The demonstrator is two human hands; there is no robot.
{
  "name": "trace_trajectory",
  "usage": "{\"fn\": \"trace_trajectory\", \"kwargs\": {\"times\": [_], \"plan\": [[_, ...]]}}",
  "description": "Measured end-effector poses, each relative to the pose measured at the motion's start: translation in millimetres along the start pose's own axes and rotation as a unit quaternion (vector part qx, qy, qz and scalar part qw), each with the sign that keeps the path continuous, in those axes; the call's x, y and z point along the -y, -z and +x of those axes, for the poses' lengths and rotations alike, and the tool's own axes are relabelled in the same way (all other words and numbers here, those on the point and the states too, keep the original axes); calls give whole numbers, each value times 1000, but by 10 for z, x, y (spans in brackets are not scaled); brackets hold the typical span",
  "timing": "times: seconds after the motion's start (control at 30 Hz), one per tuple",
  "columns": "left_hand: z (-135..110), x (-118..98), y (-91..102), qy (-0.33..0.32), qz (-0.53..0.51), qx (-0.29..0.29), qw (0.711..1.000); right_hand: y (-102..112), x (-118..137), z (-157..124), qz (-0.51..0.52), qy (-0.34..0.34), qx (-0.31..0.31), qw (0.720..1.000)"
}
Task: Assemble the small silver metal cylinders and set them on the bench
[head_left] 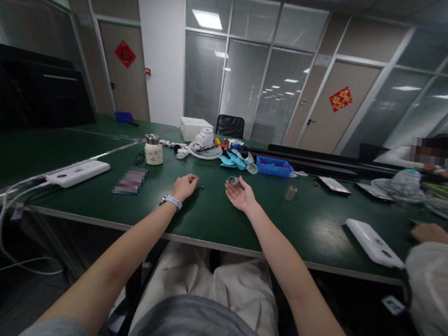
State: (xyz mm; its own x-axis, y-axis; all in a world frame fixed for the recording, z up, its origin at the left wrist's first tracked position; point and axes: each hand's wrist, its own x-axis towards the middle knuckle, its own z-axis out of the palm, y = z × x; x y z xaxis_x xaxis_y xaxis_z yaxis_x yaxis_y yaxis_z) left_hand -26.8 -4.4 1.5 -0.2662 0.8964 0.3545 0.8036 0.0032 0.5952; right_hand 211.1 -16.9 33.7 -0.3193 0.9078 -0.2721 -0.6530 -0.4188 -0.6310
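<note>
My right hand [241, 195] is turned palm up, its thumb and fingers holding a small grey metal cylinder [232, 181] with one round end facing me. To its left, my left hand [185, 186], with a watch [171, 201] on the wrist, is closed in a pinch just above the table. Whatever lies between those fingertips is too small to name. A tiny dark piece [202, 187] rests on the green table [208, 221] beside the left fingers. Another grey metal cylinder [291, 193] stands upright to the right of my right hand.
Ahead are blue fan blades [235, 160], a blue basket [274, 167], a white fan grille [204, 151] and a white box [196, 129]. A flask [153, 150] stands left. White power strips [79, 174] [374, 243] lie at both sides. A co-worker's arm [435, 235] rests at right.
</note>
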Motion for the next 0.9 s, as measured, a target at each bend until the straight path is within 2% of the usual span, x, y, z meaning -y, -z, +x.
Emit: {"fn": "trace_trajectory", "kwargs": {"times": [0.9], "plan": [[13,12,-17,1,13,3,1000,2,3,-22,9,-1,-6,1000]]}}
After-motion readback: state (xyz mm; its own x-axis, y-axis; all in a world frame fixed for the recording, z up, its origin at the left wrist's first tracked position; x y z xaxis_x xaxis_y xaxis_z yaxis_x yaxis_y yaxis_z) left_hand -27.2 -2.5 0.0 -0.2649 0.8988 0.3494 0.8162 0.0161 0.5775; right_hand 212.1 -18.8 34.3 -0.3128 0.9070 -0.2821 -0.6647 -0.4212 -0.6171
